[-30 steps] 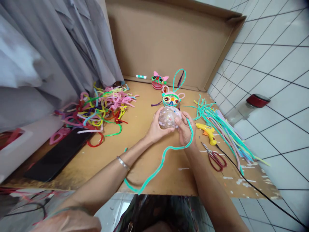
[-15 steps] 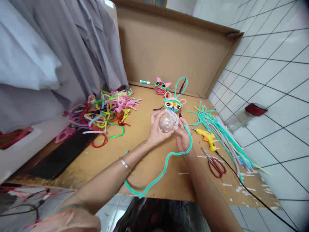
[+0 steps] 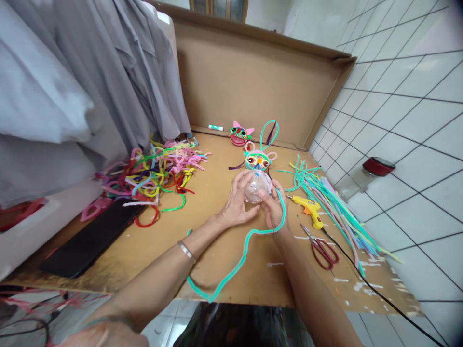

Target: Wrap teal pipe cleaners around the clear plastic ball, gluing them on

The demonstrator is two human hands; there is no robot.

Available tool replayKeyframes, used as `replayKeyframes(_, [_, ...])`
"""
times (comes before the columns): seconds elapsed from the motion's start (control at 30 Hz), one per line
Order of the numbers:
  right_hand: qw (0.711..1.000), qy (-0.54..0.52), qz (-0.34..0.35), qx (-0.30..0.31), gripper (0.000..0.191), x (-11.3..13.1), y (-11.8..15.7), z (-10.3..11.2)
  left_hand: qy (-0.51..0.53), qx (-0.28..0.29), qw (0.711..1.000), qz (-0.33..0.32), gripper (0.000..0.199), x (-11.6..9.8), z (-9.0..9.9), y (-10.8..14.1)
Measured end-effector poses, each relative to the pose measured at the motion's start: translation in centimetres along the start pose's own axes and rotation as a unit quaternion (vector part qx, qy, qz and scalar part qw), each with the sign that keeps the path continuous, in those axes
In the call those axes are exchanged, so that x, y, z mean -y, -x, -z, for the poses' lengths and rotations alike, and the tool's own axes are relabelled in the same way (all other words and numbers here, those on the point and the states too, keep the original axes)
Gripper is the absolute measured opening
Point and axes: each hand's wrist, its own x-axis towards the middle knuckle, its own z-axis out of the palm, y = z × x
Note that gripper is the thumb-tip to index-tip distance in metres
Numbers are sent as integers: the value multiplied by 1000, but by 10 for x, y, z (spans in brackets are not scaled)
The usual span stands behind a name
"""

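Observation:
A clear round ball (image 3: 256, 187) is held between both hands over the middle of the table. My left hand (image 3: 237, 200) curves around its left side, fingertips on the ball and thumb below it. My right hand (image 3: 274, 206) grips its lower right side, with the thumb on the front. A long teal fuzzy stem (image 3: 247, 243) runs from my right hand, loops down over the table and ends beside my left wrist. Just behind the ball lies a decorated face (image 3: 257, 160) with pink loop ears. Farther back sits a face with pink pointed ears (image 3: 240, 134).
Tangled coloured stems (image 3: 162, 168) and a black phone (image 3: 92, 238) lie left. On the right are a yellow glue gun (image 3: 307, 208), red-handled scissors (image 3: 321, 250), a bundle of stems (image 3: 333, 207) and a red-lidded jar (image 3: 378, 166). A marker (image 3: 216, 127) lies near the cardboard wall (image 3: 246, 77).
The ball has been turned between my hands. My left thumb has dropped away from its front, and my right thumb now lies across the ball.

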Motion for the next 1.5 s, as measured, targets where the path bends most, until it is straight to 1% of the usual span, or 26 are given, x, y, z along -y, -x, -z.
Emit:
replayKeyframes(0.03, [1000,-4,2,-2,72,1,-1,1,29,0,999,26,90,0,0,0])
replayKeyframes(0.07, [1000,-7,6,0,71,2,-2,1,62,-9,996,67,89,1,0,0])
replayKeyframes(0.1, [1000,-8,12,5,70,4,-3,2,103,-23,987,119,90,1,0,0])
replayKeyframes(0.13, [1000,-7,20,13,69,5,-3,2,153,-40,972,176,92,1,0,-1])
replayKeyframes(0.2, [999,4,36,35,69,6,-3,2,271,-58,920,275,100,1,0,-3])
replayKeyframes(0.23, [998,12,43,45,69,7,-2,2,330,-55,890,310,104,1,0,-4])
replayKeyframes(0.3, [997,28,48,59,72,8,-1,1,418,-34,836,353,106,-2,1,-8])
replayKeyframes(0.33, [996,34,46,66,74,8,-1,1,443,-28,818,367,105,-3,3,-10])
replayKeyframes(0.37, [996,38,41,76,75,8,0,1,457,-26,806,376,102,-4,4,-11])
replayKeyframes(0.43, [994,43,31,96,76,8,0,1,463,-35,799,383,96,-5,7,-13])
replayKeyframes(0.53, [993,38,22,113,74,9,-1,2,440,-45,814,377,93,-1,6,-13])
replayKeyframes(0.63, [995,12,12,97,70,9,-3,4,403,-56,841,356,101,7,2,-10])
replayKeyframes(0.7, [996,-7,-1,86,64,11,-4,5,378,-59,861,336,105,11,-1,-9])
replayKeyframes(0.77, [996,-15,-18,83,56,11,-7,7,344,-49,883,315,105,11,-2,-7])
replayKeyframes(0.83, [996,-16,-27,82,52,10,-10,9,304,-28,907,290,103,9,-1,-6])
replayKeyframes(0.9, [997,-15,-18,76,52,7,-13,9,269,-10,928,258,100,5,-1,-5])
replayKeyframes(0.97, [998,-14,5,62,52,3,-14,9,237,-1,946,221,97,1,0,-3])
replayKeyframes(1.07, [998,-10,38,47,51,0,-13,7,190,8,967,170,93,-2,1,-2])
replayKeyframes(1.13, [998,-11,46,48,51,1,-11,6,170,17,973,155,91,-3,1,-2])
replayKeyframes(1.2, [997,-12,50,54,51,3,-10,6,173,23,972,157,93,-2,0,-1])
replayKeyframes(1.3, [997,-6,45,68,49,6,-10,6,199,9,967,159,97,0,-3,1])
replayKeyframes(1.4, [996,4,35,87,49,10,-9,5,219,1,966,136,93,4,-6,2])
replayKeyframes(1.5, [993,15,46,108,47,12,-7,5,204,16,974,101,88,8,-6,2])
